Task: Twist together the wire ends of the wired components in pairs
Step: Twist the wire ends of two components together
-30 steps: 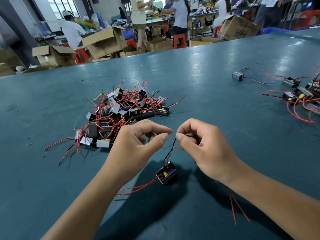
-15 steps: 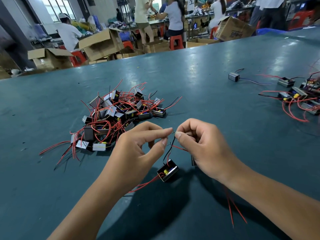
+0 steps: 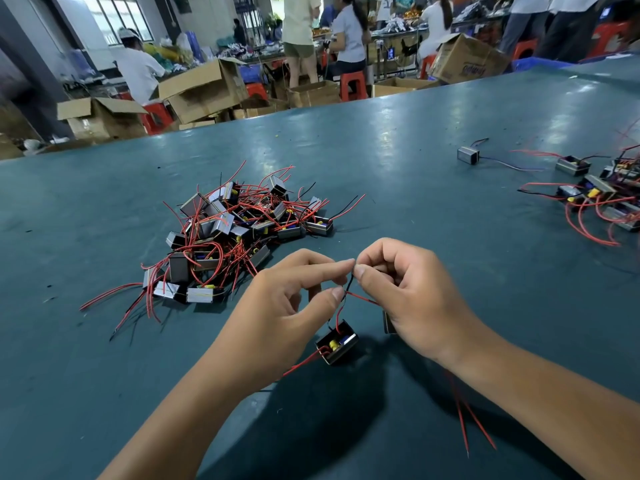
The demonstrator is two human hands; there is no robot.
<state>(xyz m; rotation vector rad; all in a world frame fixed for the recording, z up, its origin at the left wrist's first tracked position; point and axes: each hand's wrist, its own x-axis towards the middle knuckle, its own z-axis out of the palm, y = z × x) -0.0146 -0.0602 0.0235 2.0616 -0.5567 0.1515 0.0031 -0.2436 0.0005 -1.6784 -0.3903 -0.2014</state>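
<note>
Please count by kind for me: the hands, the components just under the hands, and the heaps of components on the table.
Hands: 2, the left hand and right hand, both pinching wire ends.
Components under the hands: 2, one in plain view, one mostly hidden.
Heaps: 2, left heap and right heap.
Total: 6.

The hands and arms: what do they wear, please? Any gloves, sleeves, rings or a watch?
Nothing is worn that shows. The left hand and the right hand are bare, without gloves or rings. Both forearms are bare down to the picture's edge, with no sleeve, watch or band in view. The fingernails are short and plain.
</note>
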